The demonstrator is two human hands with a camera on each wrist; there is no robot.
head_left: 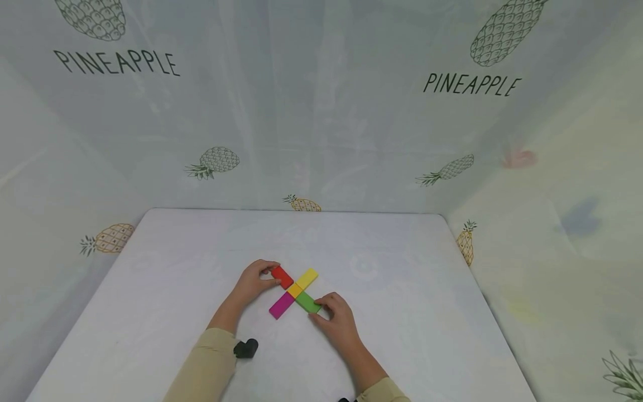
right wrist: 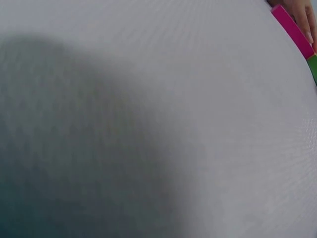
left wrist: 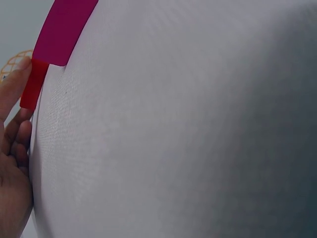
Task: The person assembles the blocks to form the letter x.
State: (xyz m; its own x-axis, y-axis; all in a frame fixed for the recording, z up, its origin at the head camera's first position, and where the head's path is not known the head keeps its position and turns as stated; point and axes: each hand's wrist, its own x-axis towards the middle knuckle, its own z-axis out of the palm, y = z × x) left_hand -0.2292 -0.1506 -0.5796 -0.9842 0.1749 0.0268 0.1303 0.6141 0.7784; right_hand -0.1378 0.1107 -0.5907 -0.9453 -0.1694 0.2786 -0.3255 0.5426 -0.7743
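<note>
Five-piece cross of flat coloured blocks lies on the white table, with a small orange square block (head_left: 294,290) at its centre. My left hand (head_left: 253,284) pinches the outer end of the red block (head_left: 282,277) between thumb and finger; the left wrist view shows this red block (left wrist: 34,84) beside the fingers. On the opposite arm, my right hand (head_left: 338,319) pinches the outer end of the green block (head_left: 307,302). A yellow block (head_left: 308,278) points to the far right, and a magenta block (head_left: 282,306) to the near left. In the right wrist view, my right hand is out of sight.
The white table (head_left: 402,279) spreads around the blocks on every side. Behind it and at both sides hangs a pale curtain (head_left: 321,111) printed with pineapples. A dark heart-shaped piece (head_left: 246,349) sits at my left sleeve (head_left: 206,363).
</note>
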